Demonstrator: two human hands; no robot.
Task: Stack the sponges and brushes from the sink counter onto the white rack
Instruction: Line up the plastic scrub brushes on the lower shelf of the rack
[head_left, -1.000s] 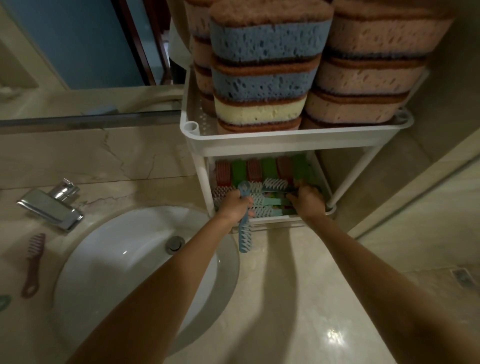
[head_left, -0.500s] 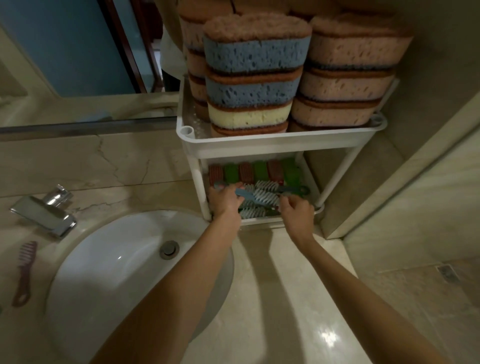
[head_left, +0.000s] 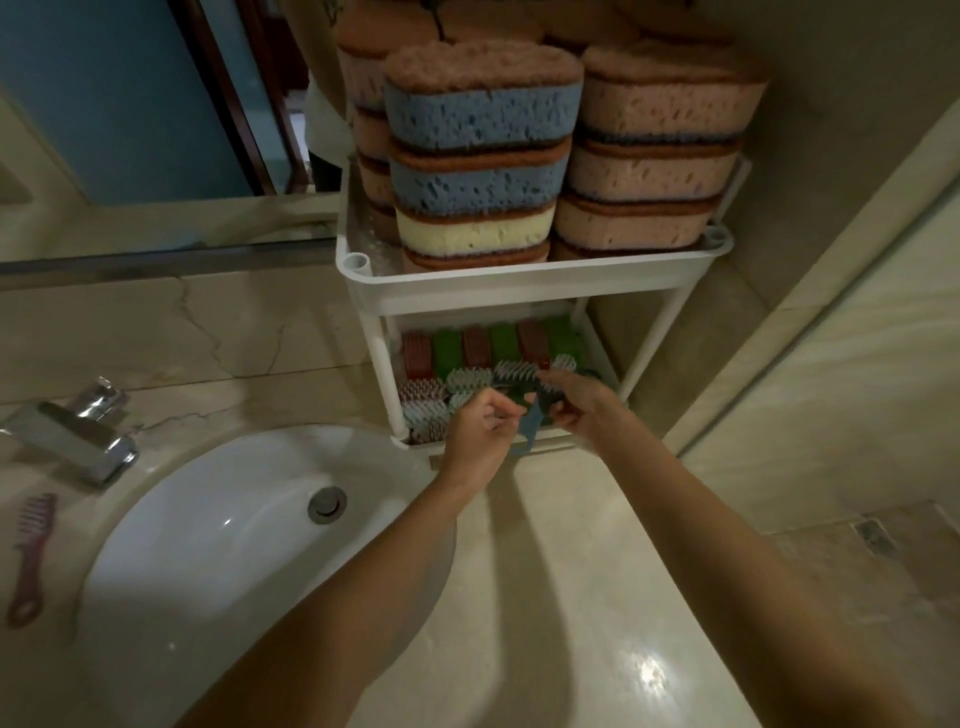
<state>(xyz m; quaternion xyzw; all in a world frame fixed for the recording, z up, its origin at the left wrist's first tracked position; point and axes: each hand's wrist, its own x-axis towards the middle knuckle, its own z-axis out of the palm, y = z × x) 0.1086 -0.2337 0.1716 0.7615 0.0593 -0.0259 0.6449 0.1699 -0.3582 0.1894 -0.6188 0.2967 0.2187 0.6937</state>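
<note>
Left grip (head_left: 480, 434) and right grip (head_left: 579, 408), fingers curled, both pinch a blue brush (head_left: 531, 423) at the front edge of the lower shelf of the white rack (head_left: 519, 291), its handle pointing down toward the counter (head_left: 545, 571). Other brushes (head_left: 426, 402) fill that shelf; stacked sponges (head_left: 483, 119) occupy the upper shelf. One pink brush (head_left: 31, 551) lies near the counter's left edge, beyond the sink (head_left: 234, 545)

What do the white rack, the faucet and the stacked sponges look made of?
White rack: probably plastic, matte, moulded rim with round sockets. Faucet: polished metal, bright mirror-like glints. Sponges: porous foam, pitted sides, each topped by a fuzzy brown layer, seemingly scouring fibre.
</note>
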